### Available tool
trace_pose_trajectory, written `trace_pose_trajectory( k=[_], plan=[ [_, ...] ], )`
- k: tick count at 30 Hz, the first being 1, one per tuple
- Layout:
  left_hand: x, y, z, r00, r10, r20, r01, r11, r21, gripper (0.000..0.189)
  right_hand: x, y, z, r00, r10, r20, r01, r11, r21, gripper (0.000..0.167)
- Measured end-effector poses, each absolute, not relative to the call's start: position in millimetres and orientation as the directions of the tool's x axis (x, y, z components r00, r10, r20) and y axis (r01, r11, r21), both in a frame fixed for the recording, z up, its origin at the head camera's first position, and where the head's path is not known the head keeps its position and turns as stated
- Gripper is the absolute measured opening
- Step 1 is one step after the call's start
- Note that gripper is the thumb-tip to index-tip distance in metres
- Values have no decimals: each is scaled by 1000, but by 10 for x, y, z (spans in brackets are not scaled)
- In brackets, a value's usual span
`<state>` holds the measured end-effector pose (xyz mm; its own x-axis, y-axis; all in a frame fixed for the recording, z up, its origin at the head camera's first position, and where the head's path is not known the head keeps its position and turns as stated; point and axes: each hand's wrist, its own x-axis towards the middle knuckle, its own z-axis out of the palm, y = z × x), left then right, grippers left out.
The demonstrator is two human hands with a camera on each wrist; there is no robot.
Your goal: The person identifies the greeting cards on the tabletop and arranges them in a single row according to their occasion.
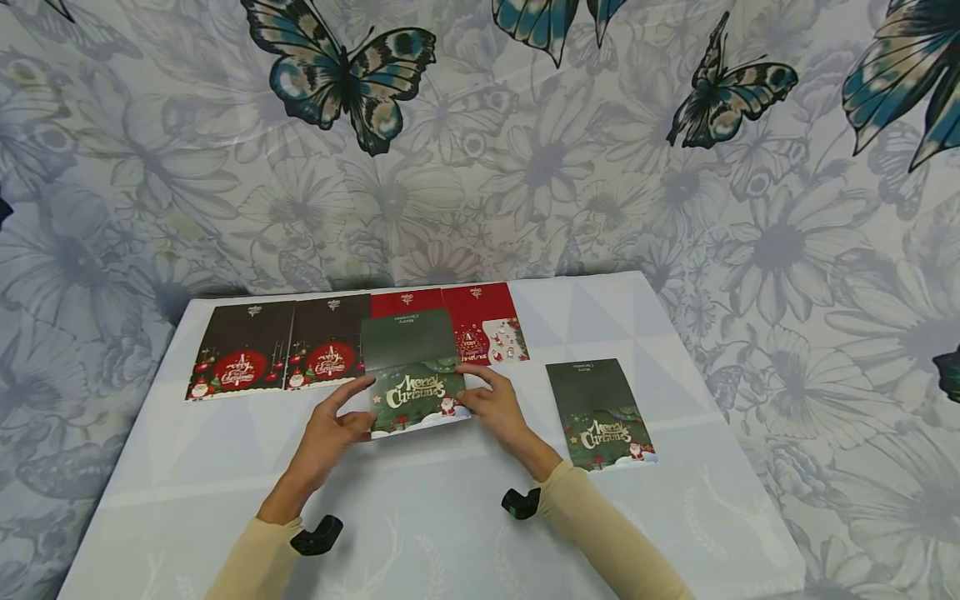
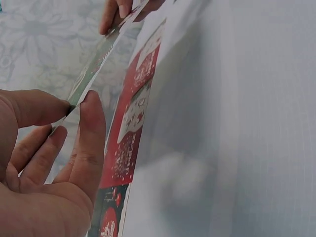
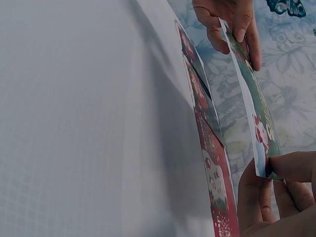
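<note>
Both hands hold one green Christmas card (image 1: pixel 417 392) up off the table, its printed front facing the head camera. My left hand (image 1: pixel 335 429) pinches its left edge between thumb and fingers. At the opposite edge my right hand (image 1: pixel 501 410) pinches it the same way, the thumb pressed on the printed side in the right wrist view. Seen edge-on there, the card (image 3: pixel 252 94) is thin and slightly bowed. In the left wrist view, the left thumb (image 2: pixel 47 107) lies against the card's near corner.
Two dark cards (image 1: pixel 243 346) with red ovals lie side by side at the table's back left. Beside them are two red cards (image 1: pixel 487 329), one partly hidden by the held card. Another green card (image 1: pixel 603 417) lies on the right of the white table (image 1: pixel 420 525).
</note>
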<state>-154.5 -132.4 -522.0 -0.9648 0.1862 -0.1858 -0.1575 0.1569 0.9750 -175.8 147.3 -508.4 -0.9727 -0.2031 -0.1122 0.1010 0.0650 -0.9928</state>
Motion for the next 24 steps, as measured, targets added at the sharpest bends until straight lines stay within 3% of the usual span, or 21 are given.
trace_pose_trajectory(
  k=[13,24],
  plan=[
    [-1651,-1105,-5203,-967,181,-180,-148,180,972,60,-1752,1644,-5126,-973,-196,-121,116,41,-992,44],
    [-1754,-907,-5247,-962,215,-170,-140,147,979,60,-1855,1840,-5421,-984,-153,-93,90,24,-996,52]
  ],
)
